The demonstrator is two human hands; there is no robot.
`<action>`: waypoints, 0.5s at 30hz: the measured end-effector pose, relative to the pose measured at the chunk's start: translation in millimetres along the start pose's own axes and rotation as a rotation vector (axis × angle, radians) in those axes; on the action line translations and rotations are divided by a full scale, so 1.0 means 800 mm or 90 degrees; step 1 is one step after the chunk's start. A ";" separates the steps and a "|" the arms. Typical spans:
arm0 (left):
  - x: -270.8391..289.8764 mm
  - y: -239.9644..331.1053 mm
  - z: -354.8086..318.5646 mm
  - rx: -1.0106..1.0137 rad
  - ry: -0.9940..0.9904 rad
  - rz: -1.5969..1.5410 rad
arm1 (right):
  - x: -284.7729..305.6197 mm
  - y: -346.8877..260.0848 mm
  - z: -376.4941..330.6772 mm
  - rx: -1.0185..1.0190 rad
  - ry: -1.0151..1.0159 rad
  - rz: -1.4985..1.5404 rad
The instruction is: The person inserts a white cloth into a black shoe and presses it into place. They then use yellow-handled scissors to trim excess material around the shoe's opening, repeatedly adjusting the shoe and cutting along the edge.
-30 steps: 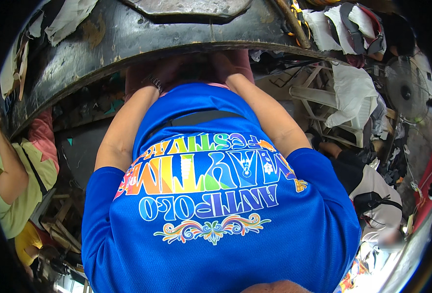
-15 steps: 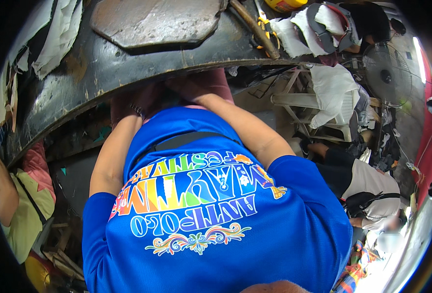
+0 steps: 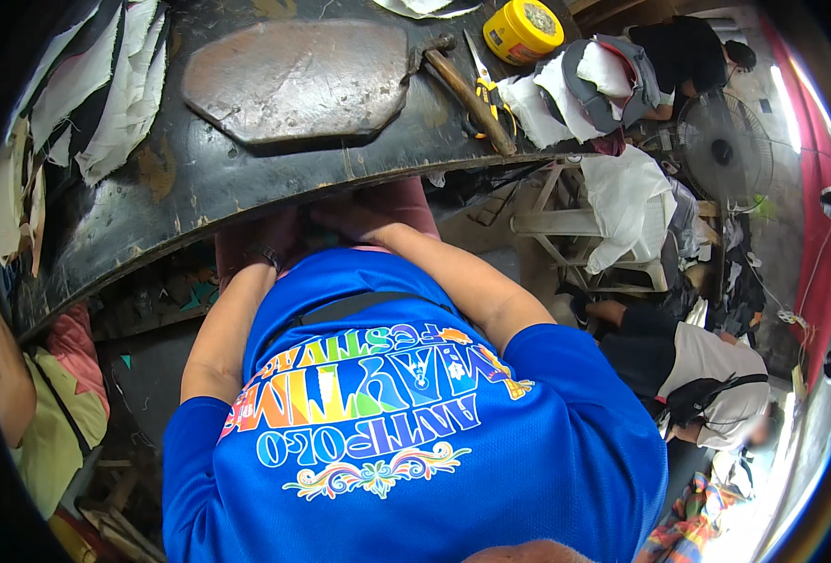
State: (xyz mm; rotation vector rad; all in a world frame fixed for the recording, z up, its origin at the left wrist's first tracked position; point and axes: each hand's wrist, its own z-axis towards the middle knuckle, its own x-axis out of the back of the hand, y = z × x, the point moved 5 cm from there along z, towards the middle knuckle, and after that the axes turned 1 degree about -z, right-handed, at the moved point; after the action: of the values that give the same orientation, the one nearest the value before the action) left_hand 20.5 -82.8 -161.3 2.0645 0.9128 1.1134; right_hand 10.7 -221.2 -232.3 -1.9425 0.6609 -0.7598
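My two forearms reach forward from my blue printed shirt (image 3: pixel 406 422) down to my lap, just under the edge of a dark, worn worktable (image 3: pixel 246 188). My left hand (image 3: pixel 270 235), with a dark band on its wrist, lies against pinkish cloth on my thigh. My right hand (image 3: pixel 350 220) rests beside it on the same pinkish cloth (image 3: pixel 406 202). The two hands almost touch. The table edge shades both, and I cannot make out whether either one holds anything.
On the table lie a flat brown slab (image 3: pixel 293 75), a wooden-handled hammer (image 3: pixel 467 89), yellow-handled scissors (image 3: pixel 486 89), a yellow tin (image 3: pixel 523 28), and white cloth pieces (image 3: pixel 106 84). A fan (image 3: pixel 720 150) and white stool (image 3: pixel 575 225) stand right. Other people sit left (image 3: pixel 30 403) and right (image 3: pixel 706 375).
The view has tilted so that much more of the tabletop shows, and my hands now appear lower in the picture. They stay together on my lap.
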 end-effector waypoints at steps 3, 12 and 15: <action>0.003 -0.021 0.004 0.002 0.091 0.121 | -0.003 0.000 0.003 0.005 0.032 -0.001; -0.059 -0.128 0.078 -0.148 0.045 -0.095 | 0.000 0.044 -0.008 -0.047 0.149 0.799; -0.065 -0.145 0.087 -0.148 -0.013 -0.125 | 0.001 0.068 0.010 -0.076 0.176 0.747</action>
State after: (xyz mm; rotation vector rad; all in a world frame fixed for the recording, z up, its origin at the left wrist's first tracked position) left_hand 27.1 -71.4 -305.4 1.7550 0.9085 1.0385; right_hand 9.9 -240.8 -283.5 -1.1923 1.7969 -0.2159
